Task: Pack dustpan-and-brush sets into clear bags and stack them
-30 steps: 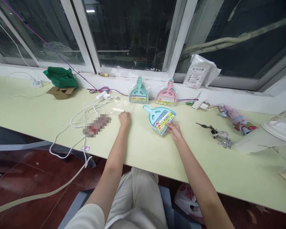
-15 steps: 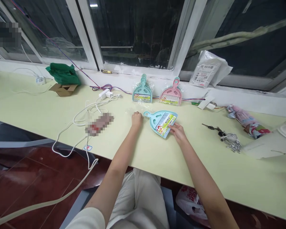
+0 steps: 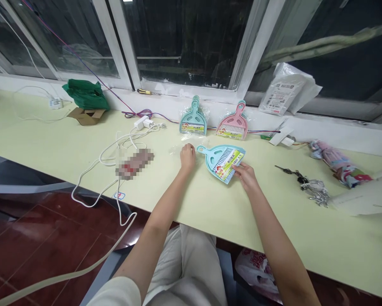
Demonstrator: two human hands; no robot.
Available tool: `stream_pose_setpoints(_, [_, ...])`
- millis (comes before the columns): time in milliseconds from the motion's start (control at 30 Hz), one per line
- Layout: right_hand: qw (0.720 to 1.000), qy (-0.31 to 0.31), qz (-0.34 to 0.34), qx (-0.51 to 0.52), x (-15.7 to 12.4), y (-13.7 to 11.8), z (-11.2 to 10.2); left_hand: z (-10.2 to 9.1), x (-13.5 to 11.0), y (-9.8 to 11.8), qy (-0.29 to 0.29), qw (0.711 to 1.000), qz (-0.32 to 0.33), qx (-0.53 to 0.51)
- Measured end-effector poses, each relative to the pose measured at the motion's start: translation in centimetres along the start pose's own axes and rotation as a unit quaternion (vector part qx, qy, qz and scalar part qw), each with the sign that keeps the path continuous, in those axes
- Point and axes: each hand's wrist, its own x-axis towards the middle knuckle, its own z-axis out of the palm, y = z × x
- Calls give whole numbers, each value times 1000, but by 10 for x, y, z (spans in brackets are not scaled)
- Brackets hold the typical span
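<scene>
A light-blue dustpan (image 3: 213,158) with a striped brush and a printed label card lies tilted on the table, its looped handle pointing left. My right hand (image 3: 246,176) grips its lower right edge, thumb over the card. Just left of the handle, my left hand (image 3: 187,156) is closed, with fingers curled at the near edge of a crumpled clear plastic bag (image 3: 175,148). The fingertips are partly hidden. Behind stand a stack of teal dustpans (image 3: 193,117) and a stack of pink dustpans (image 3: 234,121), both in clear wrapping against the window ledge.
White cables (image 3: 101,159) and a blurred-out object (image 3: 135,164) are on the left. Further back are a cardboard box (image 3: 86,117) and green bag (image 3: 86,94). Keys (image 3: 315,189), a folded umbrella (image 3: 337,163) and a white container (image 3: 366,195) occupy the right side.
The view has shifted slightly, so the scene sits a little further right. Both hands keep nearly the same places, the right one still on the light-blue dustpan.
</scene>
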Motion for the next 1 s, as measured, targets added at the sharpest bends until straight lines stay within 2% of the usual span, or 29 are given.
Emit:
stream_pose_setpoints(100, [1000, 17, -6, -10, 0, -2, -1, 1, 0, -1, 2, 998, 40, -41])
stream_pose_setpoints(233, [1000, 11, 0, 1, -4, 0, 7, 3, -4, 10, -61, 983, 146, -88])
stream_pose_setpoints(333, [1000, 7, -2, 13, -7, 7, 16, 4, -12, 26, -103, 972, 188, -97])
stream_pose_setpoints(500, [998, 36, -17, 47, -9, 13, 21, -5, -21, 51, -150, 969, 191, -51])
stream_pose_setpoints(633, [999, 0, -28, 40, -7, 8, 17, -14, -20, 54, -125, 979, 161, -10])
stream_pose_setpoints(733, [999, -21, -31, 21, -7, 6, 16, -14, -16, 52, -138, 974, 173, -53])
stream_pose_setpoints(867, [999, 7, -32, 28, -8, 9, 19, -11, -20, 57, -204, 951, 200, -115])
stream_pose_setpoints(933, [998, 19, -39, 46, -10, 11, 21, -11, -24, 63, -170, 962, 184, -111])
stream_pose_setpoints(1000, [996, 22, -49, 67, -11, 12, 22, -12, -27, 67, -75, 982, 129, -113])
